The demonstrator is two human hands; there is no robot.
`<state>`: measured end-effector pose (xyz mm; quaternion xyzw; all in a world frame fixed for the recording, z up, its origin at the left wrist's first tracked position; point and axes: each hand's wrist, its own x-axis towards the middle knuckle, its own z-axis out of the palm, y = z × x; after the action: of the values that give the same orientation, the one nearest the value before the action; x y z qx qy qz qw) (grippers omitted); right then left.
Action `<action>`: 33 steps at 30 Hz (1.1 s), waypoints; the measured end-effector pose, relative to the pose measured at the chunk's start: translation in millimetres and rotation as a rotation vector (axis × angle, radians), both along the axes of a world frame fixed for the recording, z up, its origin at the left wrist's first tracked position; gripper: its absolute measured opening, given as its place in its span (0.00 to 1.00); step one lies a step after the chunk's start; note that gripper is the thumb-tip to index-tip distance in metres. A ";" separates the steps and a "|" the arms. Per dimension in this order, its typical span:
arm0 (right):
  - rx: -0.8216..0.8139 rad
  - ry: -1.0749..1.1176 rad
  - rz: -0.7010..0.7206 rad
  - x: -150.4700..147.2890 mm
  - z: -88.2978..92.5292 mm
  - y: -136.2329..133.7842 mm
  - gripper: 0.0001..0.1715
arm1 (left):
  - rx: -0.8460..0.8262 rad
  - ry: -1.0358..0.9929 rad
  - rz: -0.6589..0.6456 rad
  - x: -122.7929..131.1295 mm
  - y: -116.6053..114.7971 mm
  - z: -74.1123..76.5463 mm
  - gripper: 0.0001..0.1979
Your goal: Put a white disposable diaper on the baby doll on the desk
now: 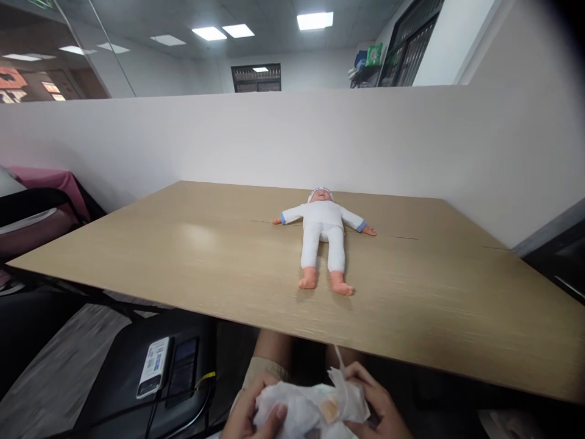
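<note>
Below the table's front edge, over my lap, I hold a crumpled white bundle (301,405), soft and partly see-through. A peach patch shows on its right half, and a thin white strip sticks up from it. Whether it is cloth or a diaper I cannot tell. My left hand (258,411) grips its left end with the thumb on top. At the right end, the fingers of my right hand (375,396) pinch the material beside the strip. On the tabletop lies a baby doll (323,228) on its back in white clothes with blue cuffs, arms spread and feet bare, apart from both hands.
The wooden table (205,256) meets a white wall (274,140) at the back. On a black chair (119,366) at the left rest a white power bank (154,366) and a dark phone-like slab (183,366) with cables. Another pink-and-black seat (41,231) stands farther left.
</note>
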<state>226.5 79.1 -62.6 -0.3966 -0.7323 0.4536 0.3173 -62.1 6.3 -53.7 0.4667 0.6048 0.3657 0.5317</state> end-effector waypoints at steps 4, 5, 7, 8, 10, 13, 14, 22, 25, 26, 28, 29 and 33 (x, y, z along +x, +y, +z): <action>0.235 0.052 -0.160 6.1 54.9 20.2 0.06 | 0.192 -0.105 -0.124 2.2 55.7 52.8 0.20; 0.265 0.055 -0.198 6.9 64.6 26.5 0.06 | 0.236 -0.060 -0.153 3.2 71.8 66.4 0.17; 0.290 0.069 -0.222 8.4 78.0 41.9 0.07 | 0.326 0.014 -0.185 5.1 103.8 88.7 0.16; 0.281 0.083 -0.248 9.2 81.9 51.1 0.07 | 0.356 0.043 -0.210 5.7 119.2 96.6 0.15; 0.204 0.124 -0.345 11.1 84.9 72.9 0.12 | 0.410 0.120 -0.256 5.7 148.7 105.3 0.15; 0.036 0.169 -0.480 16.0 80.0 110.7 0.20 | 0.485 0.336 -0.286 2.7 189.6 104.9 0.17; 0.003 0.165 -0.500 18.5 76.7 123.1 0.21 | 0.502 0.411 -0.285 1.2 201.9 102.8 0.18; -0.072 -0.029 -0.592 42.3 52.8 166.1 0.27 | 0.449 0.576 -0.315 -12.1 246.9 88.9 0.23; -0.065 -0.121 -0.610 45.9 55.2 159.6 0.27 | 0.367 0.468 -0.314 -22.0 240.1 88.2 0.21; -0.067 -0.135 -0.619 46.7 56.8 157.7 0.27 | 0.337 0.409 -0.314 -25.8 237.0 88.1 0.20; -0.069 -0.152 -0.642 48.0 59.5 156.1 0.27 | 0.277 0.285 -0.300 -33.1 231.1 87.8 0.18; -0.068 -0.162 -0.658 48.7 60.2 156.6 0.27 | 0.253 0.236 -0.282 -36.2 228.7 87.8 0.18; -0.080 -0.226 -0.694 52.8 57.6 162.7 0.28 | 0.240 0.151 -0.210 -43.3 222.4 89.1 0.17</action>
<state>279.3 241.8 -5.0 -0.6811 -0.5663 0.3006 0.3537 -105.4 228.7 35.4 0.6138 0.5427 0.3416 0.4604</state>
